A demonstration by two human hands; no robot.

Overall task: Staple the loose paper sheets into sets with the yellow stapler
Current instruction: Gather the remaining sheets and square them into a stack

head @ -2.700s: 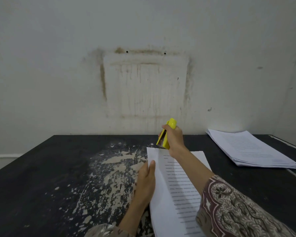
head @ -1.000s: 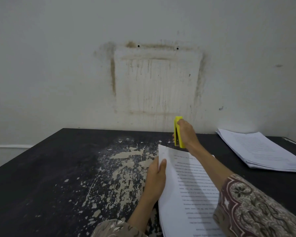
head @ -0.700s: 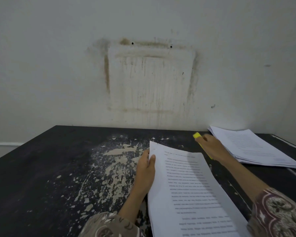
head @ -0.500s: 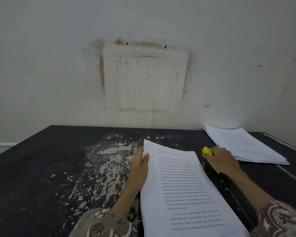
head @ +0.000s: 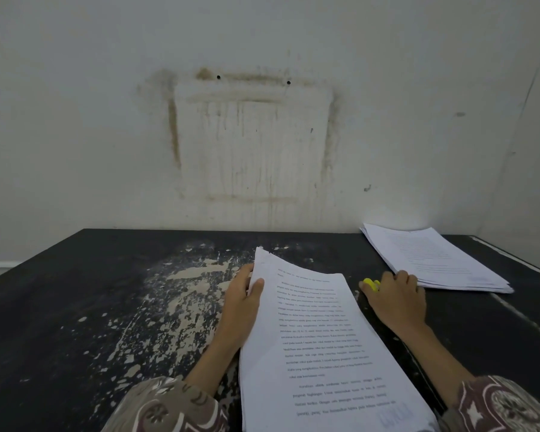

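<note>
Left hand point(head: 242, 302) grasps set point(head: 318, 338); right hand point(head: 395, 299) covers stapler point(head: 371, 284), grip unclear. Best: release stapler flat, slide set toward stack point(head: 434, 260) at 2 o'clock.

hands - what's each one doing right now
Left hand: grips the paper set by its left edge.
Right hand: curled over the yellow stapler, holding it.

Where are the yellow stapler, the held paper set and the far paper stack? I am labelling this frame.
yellow stapler point(head: 371, 284): head view, its yellow end showing past the right hand's fingers.
held paper set point(head: 318, 332): head view, middle of the top page.
far paper stack point(head: 434, 260): head view, top sheet's centre.
</note>
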